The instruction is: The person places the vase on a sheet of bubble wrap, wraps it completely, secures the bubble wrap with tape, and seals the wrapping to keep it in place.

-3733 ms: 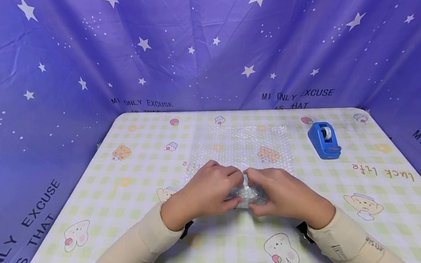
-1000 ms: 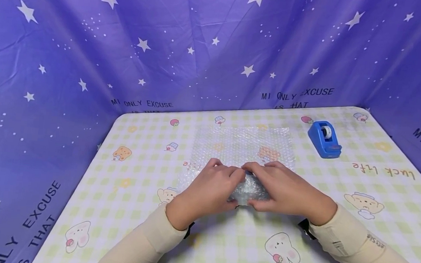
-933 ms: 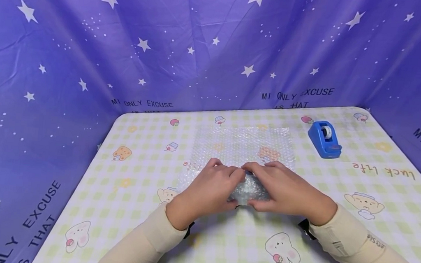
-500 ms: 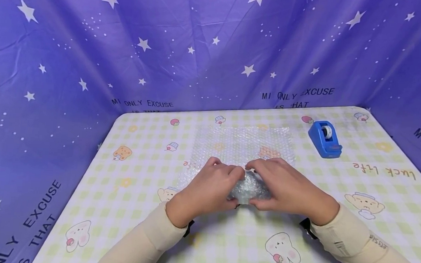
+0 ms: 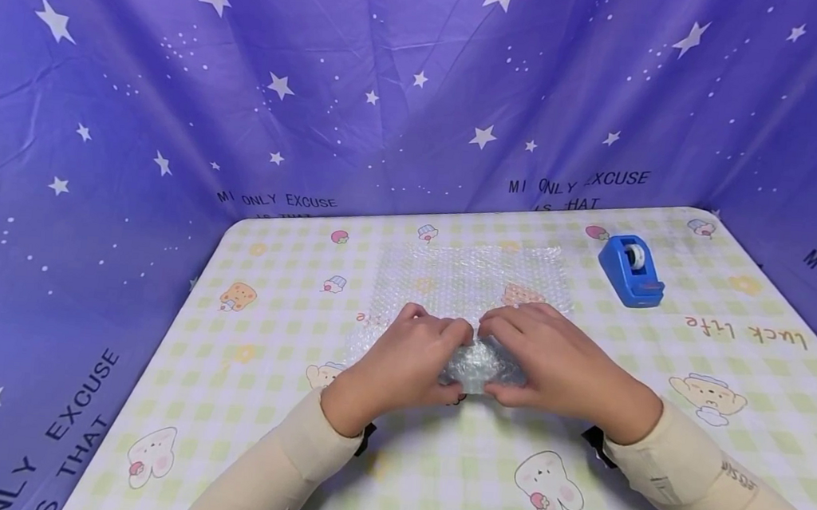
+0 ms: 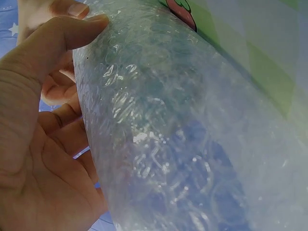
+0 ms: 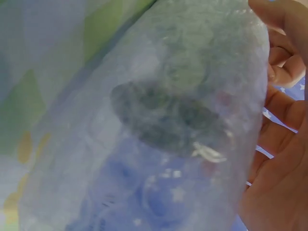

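Note:
A rolled bundle of bubble wrap [image 5: 477, 368] lies across the near end of a flat bubble wrap sheet [image 5: 450, 278]. My left hand [image 5: 407, 359] grips the bundle's left part, thumb on the near side and fingers over the far side. On the right part, my right hand [image 5: 554, 362] holds it the same way. Layers of clear bubbles fill the left wrist view, the left thumb [image 6: 72, 36] pressing on the roll. Through the wrap in the right wrist view shows a dark, oval shape [image 7: 166, 118]; what it belongs to is blurred.
A blue tape dispenser [image 5: 630, 272] with a tape roll stands at the back right of the table. Green-and-white checked cloth with cartoon prints [image 5: 548, 490] covers the tabletop [image 5: 258, 427]. Purple star-printed curtains [image 5: 390, 125] hang behind and at both sides.
The bundle has turned slightly and sits a touch farther from me. My right hand's fingers have shifted a little to the right along it; the left has barely moved. The dispenser stays put.

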